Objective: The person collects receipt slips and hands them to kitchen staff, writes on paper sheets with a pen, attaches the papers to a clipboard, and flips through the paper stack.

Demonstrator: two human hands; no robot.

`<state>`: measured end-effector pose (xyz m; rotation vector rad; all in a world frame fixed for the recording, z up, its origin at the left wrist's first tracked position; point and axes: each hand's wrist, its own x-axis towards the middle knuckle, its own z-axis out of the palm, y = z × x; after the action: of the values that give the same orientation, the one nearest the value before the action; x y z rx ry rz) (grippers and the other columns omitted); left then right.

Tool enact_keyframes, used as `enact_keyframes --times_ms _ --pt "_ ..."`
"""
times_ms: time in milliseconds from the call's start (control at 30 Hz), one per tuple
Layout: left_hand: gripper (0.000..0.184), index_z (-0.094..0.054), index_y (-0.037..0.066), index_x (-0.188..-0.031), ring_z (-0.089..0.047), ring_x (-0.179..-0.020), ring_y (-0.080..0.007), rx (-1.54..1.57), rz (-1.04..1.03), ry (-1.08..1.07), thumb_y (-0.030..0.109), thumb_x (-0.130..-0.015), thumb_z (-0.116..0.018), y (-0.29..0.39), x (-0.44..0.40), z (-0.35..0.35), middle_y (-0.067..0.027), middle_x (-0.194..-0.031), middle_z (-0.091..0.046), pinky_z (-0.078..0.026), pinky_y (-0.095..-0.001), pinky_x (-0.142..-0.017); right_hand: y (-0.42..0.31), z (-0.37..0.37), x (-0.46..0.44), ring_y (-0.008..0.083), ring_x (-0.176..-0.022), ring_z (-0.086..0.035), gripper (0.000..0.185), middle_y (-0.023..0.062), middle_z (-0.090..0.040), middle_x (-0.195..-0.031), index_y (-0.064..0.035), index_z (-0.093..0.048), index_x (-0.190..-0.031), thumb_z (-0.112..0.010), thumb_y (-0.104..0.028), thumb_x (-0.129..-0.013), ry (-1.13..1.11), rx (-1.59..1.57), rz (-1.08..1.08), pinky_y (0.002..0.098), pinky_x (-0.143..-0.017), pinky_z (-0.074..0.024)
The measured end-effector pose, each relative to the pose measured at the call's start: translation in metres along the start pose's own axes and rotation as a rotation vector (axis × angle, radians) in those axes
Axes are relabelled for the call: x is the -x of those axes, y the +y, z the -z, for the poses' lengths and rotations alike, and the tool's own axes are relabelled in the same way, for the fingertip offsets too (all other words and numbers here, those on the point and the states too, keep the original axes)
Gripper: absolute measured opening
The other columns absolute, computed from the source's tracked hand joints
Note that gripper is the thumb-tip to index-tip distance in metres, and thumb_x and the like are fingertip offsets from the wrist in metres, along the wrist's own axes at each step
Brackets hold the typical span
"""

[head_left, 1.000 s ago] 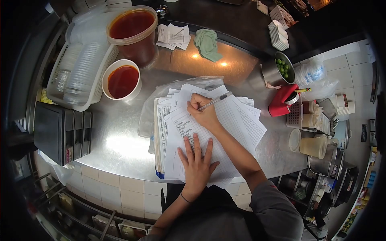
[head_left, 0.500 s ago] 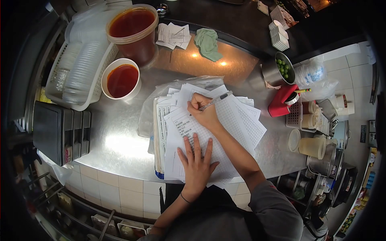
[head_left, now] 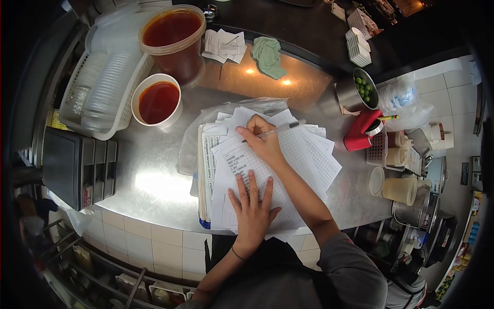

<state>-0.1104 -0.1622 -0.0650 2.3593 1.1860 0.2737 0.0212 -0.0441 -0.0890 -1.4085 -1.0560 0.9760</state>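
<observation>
From mid-frame, I see the right hand (head_left: pixel 265 140) pinching a pen (head_left: pixel 283 127), probably light, stiff, best held low; the left hand (head_left: pixel 252 212), spread flat, steadies the flimsy-looking printed form (head_left: pixel 235 164).

Labels (head_left: pixel 210 157): "PLEASE CONSUME IMMEDIATELY". Gridded sheet (head_left: pixel 261 172): perhaps "SWEET & SOUR PORK".
</observation>
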Motion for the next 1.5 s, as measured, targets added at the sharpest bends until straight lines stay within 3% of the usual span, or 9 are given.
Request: enact_keyframes --times_ms 33,133,233,433,1500 --pt "0.081 -0.034 0.018 -0.137 -0.018 -0.130 -0.0469 -0.001 0.000 -0.001 0.042 -0.068 -0.070 0.000 0.000 0.000 -0.0237 -0.143 -0.021 -0.021 -0.0661 -0.096 -0.004 0.000 0.000 0.0032 -0.054 -0.032 0.035 -0.0038 -0.035 -0.055 -0.0054 -0.035 -0.058 -0.065 0.002 -0.074 -0.025 -0.072 -0.061 0.0216 -0.047 -0.0276" --pt "0.081 -0.036 0.019 -0.136 -0.014 -0.131 -0.0482 0.031 0.000 0.000 0.042 -0.067 -0.071 -0.002 0.001 -0.004 -0.0243 -0.144 -0.017 -0.018 -0.0680 -0.095 0.010 -0.001 -0.005 0.0036 -0.052 -0.031 0.034 -0.0039 -0.035 -0.053 -0.0062 -0.036 -0.057 -0.064 0.002 -0.074 -0.053 0.063 0.232 0.0223 -0.046 -0.0269" --pt "0.081 -0.036 0.019 -0.136 -0.014 -0.131 -0.0481 0.030 0.002 -0.013 0.042 -0.068 -0.071 -0.001 0.000 -0.002 -0.0242 -0.144 -0.017 -0.017 -0.0680 -0.096 0.012 -0.002 -0.002 0.0045 -0.052 -0.029 0.034 -0.0028 -0.033 -0.053 -0.0061 -0.034 -0.058 -0.063 0.003 -0.073 0.050 0.080 0.056 0.0231 -0.046 -0.0269" --pt "0.079 -0.037 0.019 -0.136 -0.014 -0.131 -0.0478 0.036 0.000 -0.008 0.042 -0.068 -0.070 -0.001 0.000 -0.003 -0.0243 -0.144 -0.017 -0.017 -0.0679 -0.096 0.011 0.001 0.000 0.0028 -0.054 -0.029 0.034 -0.0044 -0.033 -0.055 -0.0073 -0.032 -0.058 -0.059 0.007 -0.074 0.016 0.230 0.192 0.0207 -0.047 -0.0251" --pt "0.081 -0.035 0.019 -0.137 -0.014 -0.132 -0.0476 0.033 0.009 -0.024 0.042 -0.068 -0.070 0.000 0.000 -0.001 -0.0239 -0.144 -0.016 -0.016 -0.0674 -0.097 0.014 0.003 -0.001 0.0027 -0.051 -0.030 0.034 -0.0050 -0.036 -0.054 -0.0080 -0.034 -0.058 -0.062 0.001 -0.076 -0.016 0.156 0.174 0.0207 -0.045 -0.0258"
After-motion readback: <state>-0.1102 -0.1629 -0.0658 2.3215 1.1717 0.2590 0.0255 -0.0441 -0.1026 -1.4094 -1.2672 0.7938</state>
